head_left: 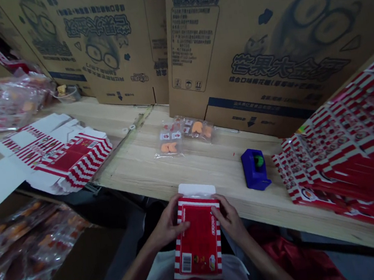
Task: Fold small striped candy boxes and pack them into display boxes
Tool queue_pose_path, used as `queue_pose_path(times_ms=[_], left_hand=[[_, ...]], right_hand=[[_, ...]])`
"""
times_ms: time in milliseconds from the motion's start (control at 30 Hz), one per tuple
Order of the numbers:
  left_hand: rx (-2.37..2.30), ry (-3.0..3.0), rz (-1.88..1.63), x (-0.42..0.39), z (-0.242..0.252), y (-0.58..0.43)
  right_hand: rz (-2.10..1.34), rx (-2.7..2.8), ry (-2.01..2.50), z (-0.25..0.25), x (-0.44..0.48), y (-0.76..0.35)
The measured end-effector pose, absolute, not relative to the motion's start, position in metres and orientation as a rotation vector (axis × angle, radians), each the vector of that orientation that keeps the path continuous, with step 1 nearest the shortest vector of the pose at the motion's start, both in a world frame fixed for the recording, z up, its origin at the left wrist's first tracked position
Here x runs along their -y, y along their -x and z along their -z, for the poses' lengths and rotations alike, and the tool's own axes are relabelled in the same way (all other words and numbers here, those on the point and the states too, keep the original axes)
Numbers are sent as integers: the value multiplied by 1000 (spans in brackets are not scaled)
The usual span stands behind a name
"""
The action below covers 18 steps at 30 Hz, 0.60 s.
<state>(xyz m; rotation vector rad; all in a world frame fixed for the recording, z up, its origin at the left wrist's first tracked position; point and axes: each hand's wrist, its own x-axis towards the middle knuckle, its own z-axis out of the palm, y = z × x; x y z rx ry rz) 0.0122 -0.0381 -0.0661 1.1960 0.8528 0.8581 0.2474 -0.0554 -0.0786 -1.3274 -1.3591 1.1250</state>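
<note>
A red candy box (199, 238) with red-and-white striped edges and a barcode is held upright between both hands, close to my body. My left hand (168, 224) grips its left edge, thumb lying on the front panel. On the right edge, my right hand (229, 219) is closed in the same way near the top. The white top flap (196, 189) stands up, and clear plastic shows just below it at the mouth. Whatever lies deeper inside the box is hidden. Beyond the hands, two clear candy packets (168, 142) with orange pieces rest on the table.
A blue tape dispenser (255, 170) sits right of the hands. Flattened striped cartons (73, 158) lie at left, and stacked red boxes (352, 151) at right. Large cardboard cartons (120, 43) line the back. Below left, an open carton holds bagged candy (32, 245).
</note>
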Motion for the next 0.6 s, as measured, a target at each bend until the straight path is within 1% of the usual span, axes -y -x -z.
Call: queue_pose_path(times_ms=[100,167,300,367,433,533,600], left_hand=[[-1006,-1321,-896,30,67,-16],[-1051,-1322,-982,24,65,-21],[-1005,-1055,-1111,20,55,-26],[-965,-982,-1100,18,51,-24],[-918,-1039,-1014,15,49,-18],[-946,-1245,-896,9,49,-6],[-982,-1367,-880,7,47,1]], right_hand=[[-1048,1466,1284,75,49,-246],[-1060,1399,1265,69,44,-242],[-1253,1016,1236,57,38,-232],[-1381,917,1194,53,37,-230],[-1435,958,1190,52,37,-230],[-1249,1199,1229,54,37,-233],[-1110,1372,1223,55,37,-235]])
